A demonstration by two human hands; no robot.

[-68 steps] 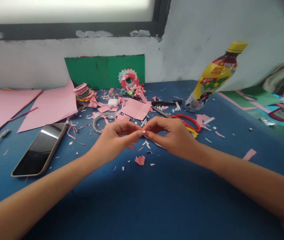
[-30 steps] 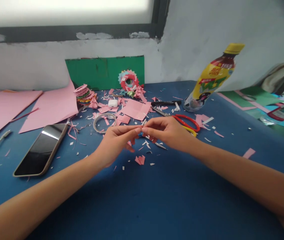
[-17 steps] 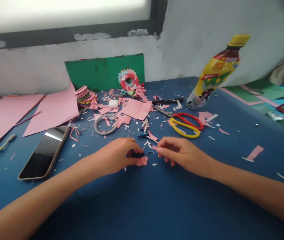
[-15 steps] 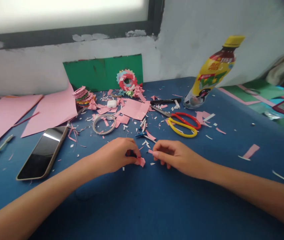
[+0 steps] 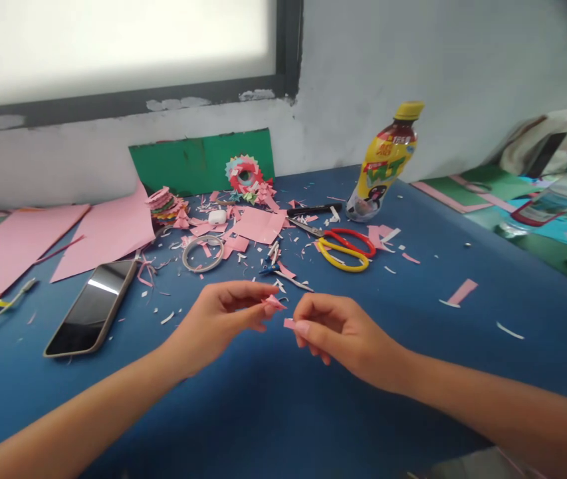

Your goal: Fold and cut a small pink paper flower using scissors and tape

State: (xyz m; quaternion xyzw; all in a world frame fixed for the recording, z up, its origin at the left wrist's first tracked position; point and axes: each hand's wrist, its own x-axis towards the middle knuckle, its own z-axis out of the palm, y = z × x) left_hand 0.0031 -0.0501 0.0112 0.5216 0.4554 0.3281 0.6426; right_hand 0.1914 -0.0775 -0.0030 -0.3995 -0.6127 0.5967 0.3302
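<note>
My left hand (image 5: 223, 318) pinches a small folded pink paper piece (image 5: 274, 303) between thumb and fingertips, lifted a little above the blue table (image 5: 313, 412). A few centimetres to its right, my right hand (image 5: 340, 332) pinches another small pink paper bit (image 5: 290, 324). The two bits are close but apart. Both hands hover over the table's middle, in front of scattered pink scraps.
Red and yellow scissors (image 5: 345, 245), a black pen (image 5: 310, 210), a tape ring (image 5: 203, 253), white earbuds case (image 5: 217, 217) and pink sheets (image 5: 104, 233) lie behind the hands. A phone (image 5: 91, 307) lies at left, a yellow-labelled bottle (image 5: 380, 166) at back right, folded paper stars (image 5: 244, 174) by green card.
Both hands dropped from a shared pinch to the table, where the left picked up the pink folded piece. Now both are lifted, each with its own bit. The camera shifted.
</note>
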